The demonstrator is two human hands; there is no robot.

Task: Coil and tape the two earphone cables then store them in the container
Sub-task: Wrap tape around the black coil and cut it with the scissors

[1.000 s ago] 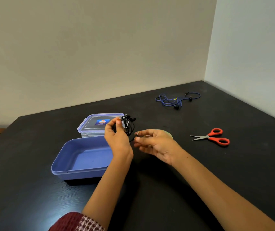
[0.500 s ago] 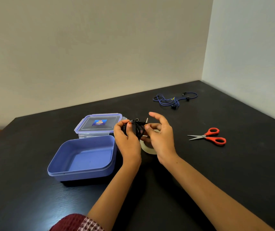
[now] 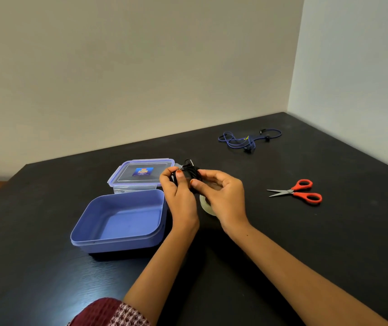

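A coiled black earphone cable (image 3: 189,173) sits between both hands above the table. My left hand (image 3: 179,196) grips the coil from the left, thumb on its front. My right hand (image 3: 223,194) pinches the coil's right side with thumb and fingers. A roll of clear tape (image 3: 206,205) lies on the table just under my right hand, partly hidden. The open blue container (image 3: 117,236) stands left of my hands. A loose blue earphone cable (image 3: 240,141) lies at the back right.
The container's clear lid with blue rim (image 3: 141,171) lies behind the container. Red-handled scissors (image 3: 299,191) lie to the right on the black table (image 3: 329,243). Walls close off the back and right sides.
My right hand moved from beside the coil onto it and now pinches its right side. Both hands stayed just above the tape roll, right of the container.
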